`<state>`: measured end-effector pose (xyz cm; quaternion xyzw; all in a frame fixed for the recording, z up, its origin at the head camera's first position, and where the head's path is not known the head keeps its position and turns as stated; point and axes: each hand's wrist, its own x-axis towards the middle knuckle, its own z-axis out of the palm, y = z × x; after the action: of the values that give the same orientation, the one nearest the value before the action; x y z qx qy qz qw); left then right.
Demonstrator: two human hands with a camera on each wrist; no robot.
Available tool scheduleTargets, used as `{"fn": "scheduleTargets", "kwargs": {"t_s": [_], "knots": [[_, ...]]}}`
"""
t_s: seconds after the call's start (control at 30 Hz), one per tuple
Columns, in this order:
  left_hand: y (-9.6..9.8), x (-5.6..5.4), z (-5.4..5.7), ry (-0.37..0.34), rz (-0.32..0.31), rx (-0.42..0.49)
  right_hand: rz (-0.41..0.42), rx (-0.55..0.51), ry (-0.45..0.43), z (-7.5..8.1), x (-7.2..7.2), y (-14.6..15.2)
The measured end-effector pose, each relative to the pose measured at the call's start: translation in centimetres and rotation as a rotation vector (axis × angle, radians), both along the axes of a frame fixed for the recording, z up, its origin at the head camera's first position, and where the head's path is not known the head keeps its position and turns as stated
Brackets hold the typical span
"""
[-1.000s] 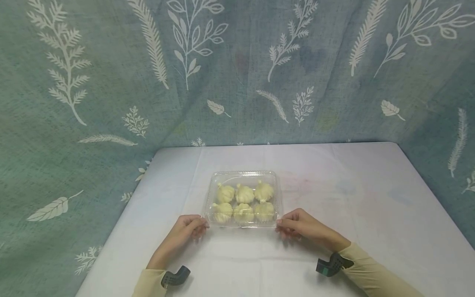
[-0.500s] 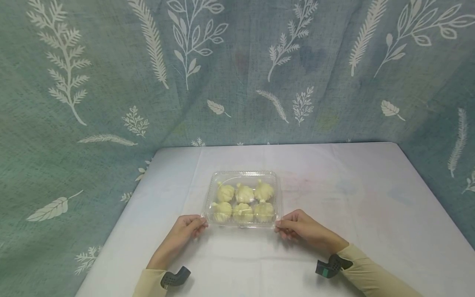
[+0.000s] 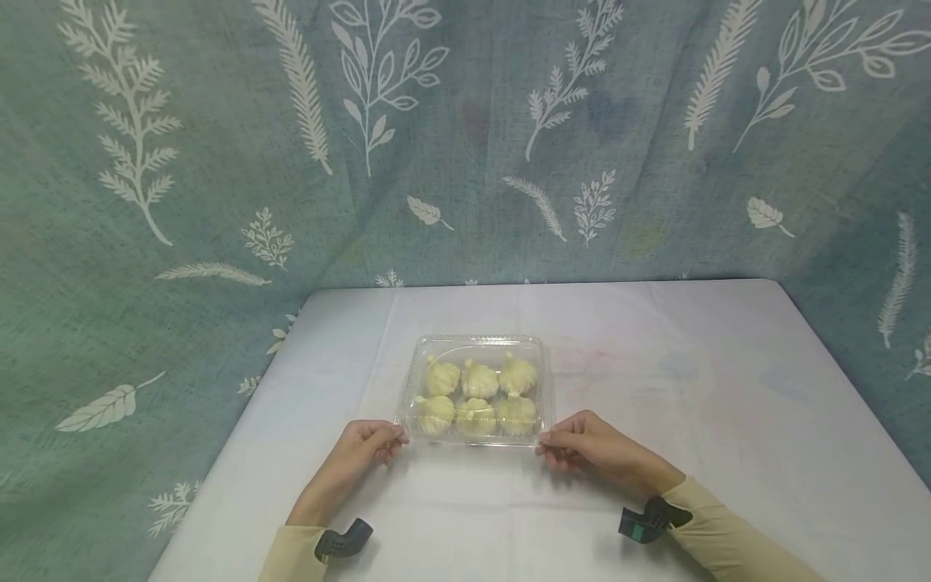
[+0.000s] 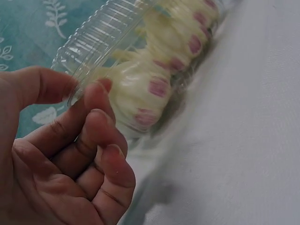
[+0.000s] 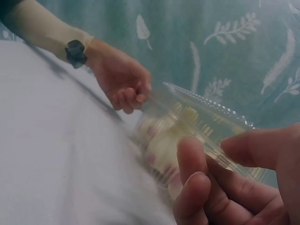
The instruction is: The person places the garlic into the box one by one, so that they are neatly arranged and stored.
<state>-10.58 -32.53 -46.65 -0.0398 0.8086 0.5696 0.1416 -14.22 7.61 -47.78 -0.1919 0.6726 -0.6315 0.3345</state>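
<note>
A clear plastic clamshell box [image 3: 476,343] sits on the white table with its lid over several garlic bulbs [image 3: 480,381] in two rows. My left hand [image 3: 352,457] pinches the rim at its front left corner between thumb and index finger. At the front right corner, my right hand [image 3: 600,454] pinches the rim in the same way. The left wrist view shows the ridged box edge [image 4: 101,37] by the thumb, and pinkish-purple patches on the garlic bulbs [image 4: 136,89]. The other fingers of both hands are curled below the rim.
A white cloth [image 3: 691,372] covers the table. Behind it and at both sides hangs a blue-green curtain [image 3: 465,162] with white leaf prints. Dark devices are strapped to the left wrist [image 3: 343,540] and the right wrist [image 3: 655,520].
Almost nothing differs. The right fingertips have shifted very slightly left along the box's front corner; the box and the left hand stay in place.
</note>
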Motion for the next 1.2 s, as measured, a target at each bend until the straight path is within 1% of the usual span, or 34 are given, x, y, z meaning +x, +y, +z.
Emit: {"fn": "scheduleTargets", "kwargs": {"t_s": [0.33, 0.43, 0.53, 0.6, 0.67, 0.77, 0.9, 1.07, 1.17, 1.2], "knots": [[-0.8, 0.2, 0.2, 0.016, -0.058, 0.017, 0.004, 0.005, -0.011, 0.4, 0.1, 0.3], [-0.9, 0.4, 0.5, 0.009, -0.062, 0.011, 0.014, 0.028, 0.020, 0.7, 0.1, 0.5], [-1.2, 0.5, 1.0, -0.002, -0.040, -0.060, 0.023, 0.094, 0.069, 1.2, -0.1, 1.2], [-1.6, 0.6, 1.6, 0.010, -0.010, -0.126, 0.019, 0.144, 0.120, 1.8, -0.3, 1.9], [-2.1, 0.6, 2.3, 0.034, 0.029, -0.173, -0.005, 0.182, 0.186, 2.6, -0.5, 2.7], [-2.8, 0.4, 3.5, 0.095, 0.088, -0.213, -0.093, 0.234, 0.285, 4.1, -0.7, 3.8], [-3.0, 0.2, 5.6, 0.206, 0.139, -0.266, -0.250, 0.291, 0.447, 6.7, -0.9, 5.4], [-2.2, 0.2, 8.8, 0.378, 0.199, -0.324, -0.453, 0.310, 0.685, 10.1, -0.6, 7.1], [-1.5, 0.2, 10.6, 0.456, 0.240, -0.365, -0.579, 0.302, 0.814, 11.8, -0.4, 7.6], [-1.2, 0.3, 11.1, 0.478, 0.253, -0.381, -0.626, 0.283, 0.853, 12.3, -0.3, 7.7]]}}
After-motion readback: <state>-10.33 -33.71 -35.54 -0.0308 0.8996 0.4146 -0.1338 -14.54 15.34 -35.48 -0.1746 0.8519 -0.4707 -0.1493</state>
